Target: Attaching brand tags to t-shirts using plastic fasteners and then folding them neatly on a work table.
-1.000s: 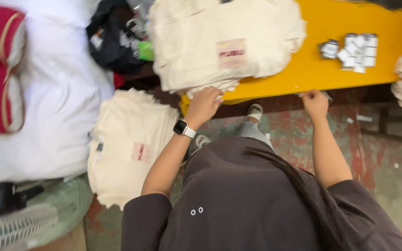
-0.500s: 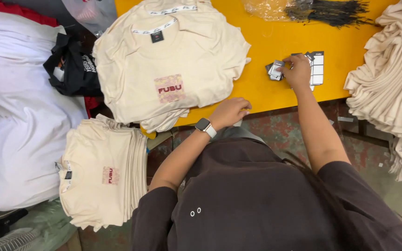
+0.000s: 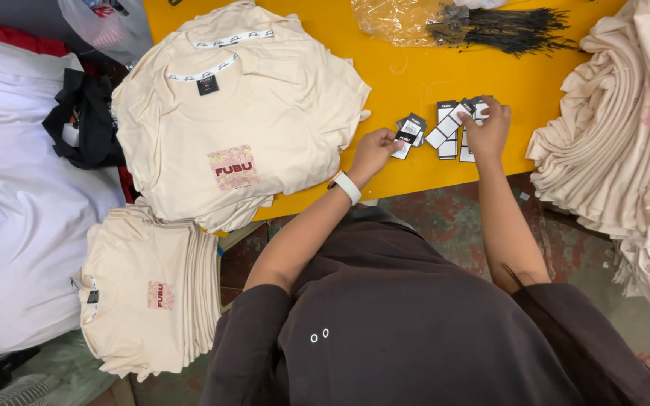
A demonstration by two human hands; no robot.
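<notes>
Listing left to right: folded cream shirts (image 3: 242, 143) on yellow worktop (image 3: 408, 75); left hand (image 3: 374, 150), fingers pinching a few hang tags (image 3: 409, 131); right hand (image 3: 488, 129), fingers pressed onto the fanned tag pile (image 3: 451, 128). Risk: loose tags likely slide off the near edge; pinched ones may slip.

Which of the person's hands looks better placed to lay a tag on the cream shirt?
Probably the left hand: it pinches a small tag right beside the spread cream shirt. The right hand rests farther off, on the tag pile.
</notes>
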